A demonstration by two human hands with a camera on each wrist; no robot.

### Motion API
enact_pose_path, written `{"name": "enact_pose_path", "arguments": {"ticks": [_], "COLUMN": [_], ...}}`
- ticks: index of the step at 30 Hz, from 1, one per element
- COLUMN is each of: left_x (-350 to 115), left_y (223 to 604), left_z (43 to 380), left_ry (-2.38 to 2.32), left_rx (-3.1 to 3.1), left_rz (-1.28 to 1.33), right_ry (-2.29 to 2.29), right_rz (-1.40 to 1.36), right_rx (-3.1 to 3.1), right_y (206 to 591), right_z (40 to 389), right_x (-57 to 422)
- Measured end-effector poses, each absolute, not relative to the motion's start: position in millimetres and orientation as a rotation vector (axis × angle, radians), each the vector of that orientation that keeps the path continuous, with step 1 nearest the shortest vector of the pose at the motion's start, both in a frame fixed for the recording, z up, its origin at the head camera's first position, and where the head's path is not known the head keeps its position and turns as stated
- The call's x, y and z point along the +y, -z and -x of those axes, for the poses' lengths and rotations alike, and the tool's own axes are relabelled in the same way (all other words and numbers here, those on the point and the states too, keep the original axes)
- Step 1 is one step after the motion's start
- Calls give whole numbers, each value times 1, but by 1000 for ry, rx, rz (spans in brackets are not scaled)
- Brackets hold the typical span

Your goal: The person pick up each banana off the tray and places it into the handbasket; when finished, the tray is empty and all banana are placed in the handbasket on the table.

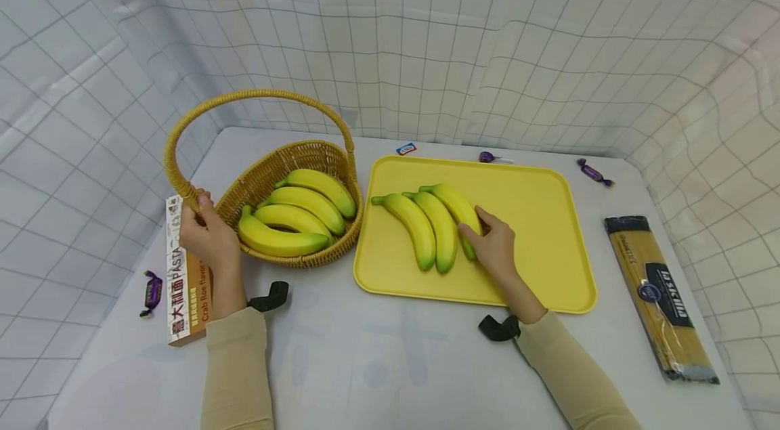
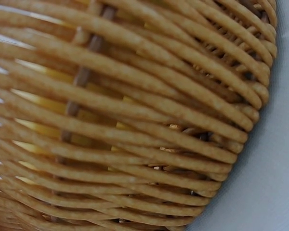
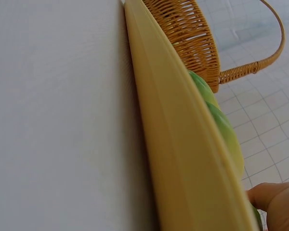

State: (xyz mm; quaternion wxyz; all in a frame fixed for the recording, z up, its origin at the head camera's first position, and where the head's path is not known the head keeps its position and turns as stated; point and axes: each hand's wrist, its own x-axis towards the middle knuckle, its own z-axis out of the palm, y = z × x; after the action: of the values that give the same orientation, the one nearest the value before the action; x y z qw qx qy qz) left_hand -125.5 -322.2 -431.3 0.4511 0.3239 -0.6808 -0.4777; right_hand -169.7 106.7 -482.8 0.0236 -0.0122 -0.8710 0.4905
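Note:
My left hand (image 1: 210, 233) grips the lower left end of the handle of a wicker basket (image 1: 319, 156). Several yellow bananas (image 1: 305, 200) lie side by side in the basket, and its woven wall (image 2: 135, 96) fills the left wrist view. On a yellow tray (image 1: 536, 233), my right hand (image 1: 496, 250) pinches the rightmost banana (image 1: 453, 200) between thumb and fingers. Two more bananas (image 1: 411, 220) lie close beside it, stems toward the back. In the right wrist view the tray's side (image 3: 178, 120) hides most of the bananas, and part of my right hand (image 3: 279, 202) shows.
A pasta box (image 1: 185, 288) lies left of the basket, partly behind my left hand. At the far right is a spaghetti pack (image 1: 658, 294). Wrapped candies (image 1: 152, 293) and a lollipop (image 1: 487, 157) are scattered around. White grid-patterned curtains (image 1: 426, 44) surround the table.

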Motion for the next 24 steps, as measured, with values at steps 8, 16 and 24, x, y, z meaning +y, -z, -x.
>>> {"name": "enact_pose_path", "arguments": {"ticks": [8,16,24], "left_x": [-323,-323,-322], "left_y": [431,430,432], "left_z": [126,126,126], "left_ry": [1179,1182,1176], "left_rx": [-1685,-1684,-1693], "left_rz": [-788,-794,-779], "right_ry": [-1465,-1472,-1535], "right_rz": [113,119,147], "right_rx": [-2647,-2578,-2518], "right_y": [483,483,476], "right_z": [170,170,167], "right_x": [108,109,112]}}
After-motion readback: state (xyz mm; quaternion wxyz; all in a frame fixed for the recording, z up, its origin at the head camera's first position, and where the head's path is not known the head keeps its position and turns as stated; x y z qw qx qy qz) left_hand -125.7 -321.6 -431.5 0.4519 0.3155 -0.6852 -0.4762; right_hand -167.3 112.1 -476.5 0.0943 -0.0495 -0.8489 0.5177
